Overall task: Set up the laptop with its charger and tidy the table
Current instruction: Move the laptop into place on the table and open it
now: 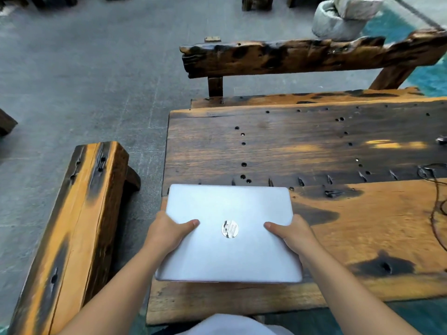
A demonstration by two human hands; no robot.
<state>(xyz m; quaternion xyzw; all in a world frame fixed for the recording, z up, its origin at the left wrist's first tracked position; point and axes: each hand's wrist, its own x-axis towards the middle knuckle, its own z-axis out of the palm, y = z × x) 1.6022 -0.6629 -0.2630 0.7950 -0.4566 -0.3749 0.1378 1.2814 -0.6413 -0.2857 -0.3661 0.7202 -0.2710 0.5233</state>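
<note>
A closed silver laptop with a round logo on its lid is over the near left corner of the rough wooden table. My left hand grips its left edge, thumb on the lid. My right hand grips its right edge the same way. A thin dark charger cable loops on the table at the far right edge of view. A small metallic object lies further back at the right edge; what it is cannot be told.
A wooden bench runs along the table's left end. Another bench with a heavy backrest stands behind the table. A grey stone piece sits beyond it. Grey tiled floor spreads to the left.
</note>
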